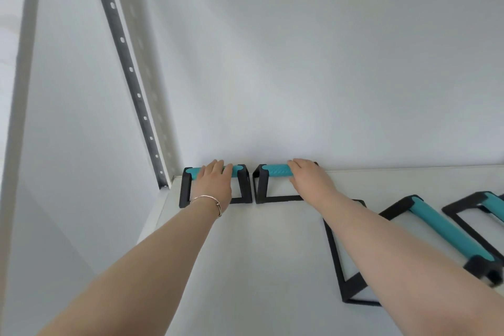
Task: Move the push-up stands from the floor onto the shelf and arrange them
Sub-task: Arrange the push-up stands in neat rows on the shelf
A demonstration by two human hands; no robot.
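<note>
So four stands were already up on the shelf (272, 254) at this point. Two sat side by side at the back by the wall (300, 63), nearly touching. The left hand (215, 180) was draped over the teal grip of the left stand (185, 188), fingers curled over the bar, so holding it loosely as far as I could tell. The right hand (308, 177) lay on the right end of the second stand (272, 170), fingers over the bar; whether it was really gripping or just resting there, I couldn't tell.

The third stand (441, 229) sat nearer the front, skewed at an angle, right under the right forearm. A fourth stand (480, 204) poked in at the right edge, partly cut off.

Risk as I saw it: pulling the right arm back low could clip that skewed stand and shove it toward the front edge. Also, nudging the back pair together too hard could knock the frames crooked, and the left one was close to the upright (131, 71) in the corner.
</note>
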